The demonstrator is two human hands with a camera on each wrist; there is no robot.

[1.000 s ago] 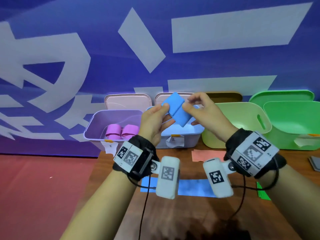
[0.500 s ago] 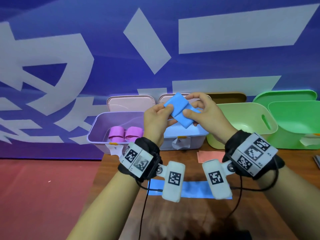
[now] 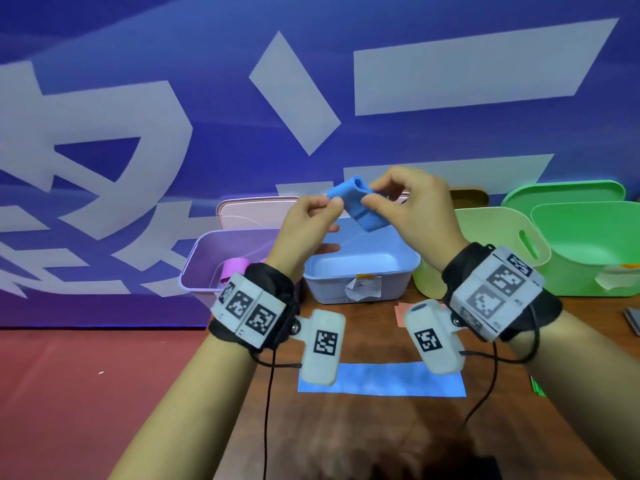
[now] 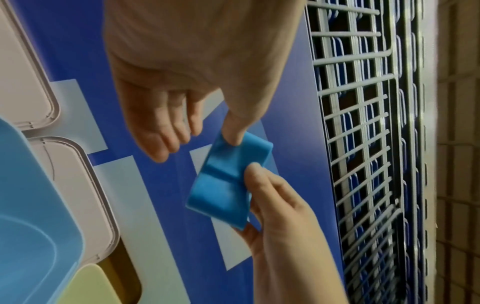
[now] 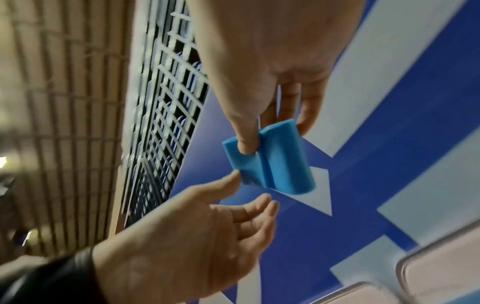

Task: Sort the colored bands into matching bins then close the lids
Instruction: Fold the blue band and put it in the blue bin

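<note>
Both hands, left hand and right hand, pinch the now rolled-up blue elastic band in curled fingers above the open pale-blue plastic bin, ready for release.

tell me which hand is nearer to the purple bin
Left. The left hand is raised beside the purple bin, just above its right end. The right hand is farther right, over the blue bin. Both hold the folded blue band.
</note>
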